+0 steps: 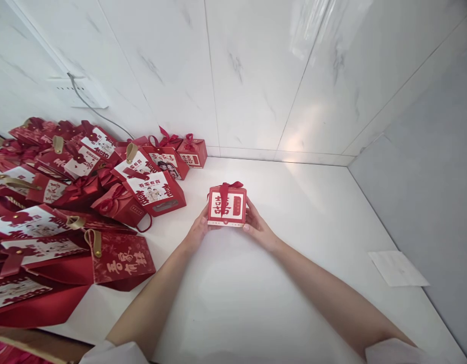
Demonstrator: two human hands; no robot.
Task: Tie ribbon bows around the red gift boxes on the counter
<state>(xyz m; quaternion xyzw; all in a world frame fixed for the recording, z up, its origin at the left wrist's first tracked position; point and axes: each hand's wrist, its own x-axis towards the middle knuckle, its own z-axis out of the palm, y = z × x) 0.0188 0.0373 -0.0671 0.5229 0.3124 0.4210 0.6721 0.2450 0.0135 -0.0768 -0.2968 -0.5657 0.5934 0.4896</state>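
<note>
A small red and white gift box (238, 206) with a red ribbon bow on top is held between both hands in the middle of the white table. My left hand (198, 230) grips its left side, thumb at the front lower corner. On the opposite side, my right hand (260, 227) has its thumb at the lower right corner and its fingers along the side. The box's front, with a large red character on white, faces me. Its back and the fingertips behind it are hidden. I cannot tell whether its base touches the table.
A heap of red gift boxes (123, 260) with ribbons and handles covers the left of the table (312, 202). A white paper (398, 268) lies near the right edge. Behind stands a marbled wall (252, 76) with a socket strip (79, 93) and grey cable. A cardboard box (39, 344) sits lower left.
</note>
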